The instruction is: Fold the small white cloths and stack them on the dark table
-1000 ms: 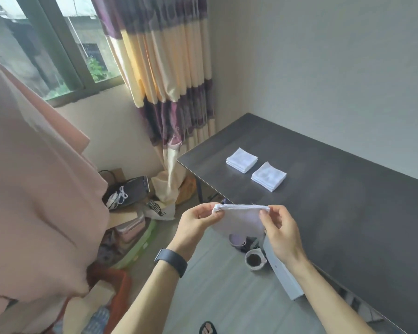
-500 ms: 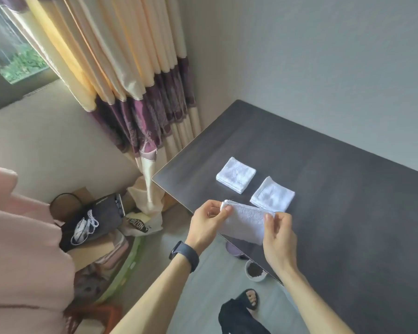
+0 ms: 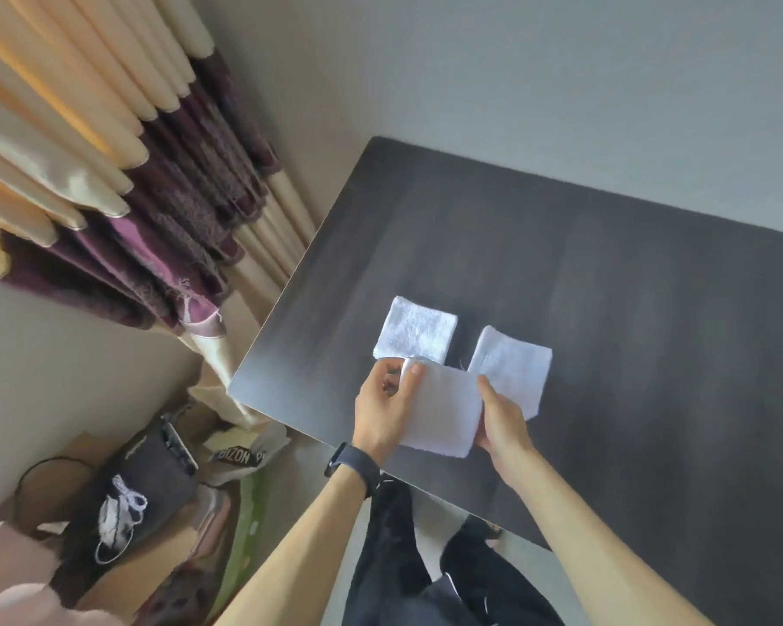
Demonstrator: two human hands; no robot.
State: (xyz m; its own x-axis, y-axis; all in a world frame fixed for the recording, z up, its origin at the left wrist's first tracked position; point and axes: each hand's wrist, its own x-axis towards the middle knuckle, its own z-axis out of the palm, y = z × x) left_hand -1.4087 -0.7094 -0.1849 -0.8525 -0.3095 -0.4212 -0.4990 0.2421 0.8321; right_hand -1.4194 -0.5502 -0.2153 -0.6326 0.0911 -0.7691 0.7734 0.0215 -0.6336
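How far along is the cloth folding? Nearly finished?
Done: the far pile and the near pile lie folded on the dark table. In hand: a third cloth, already folded, held by the left hand and right hand near the table's edge. Left: setting it on a pile. No unfolded cloths show, so the remainder is unknown.

Curtain hung at upper left: cream pleats above, a purple patterned band below, cream hem under that. Plain grey wall stood behind. Low on the left lay a dark bag with a white cord tangled on top, resting on cardboard. Just beside it was a white bag with dark lettering, only partly readable. A green strip lay near. Pink fabric filled the bottom-left corner, blurred.
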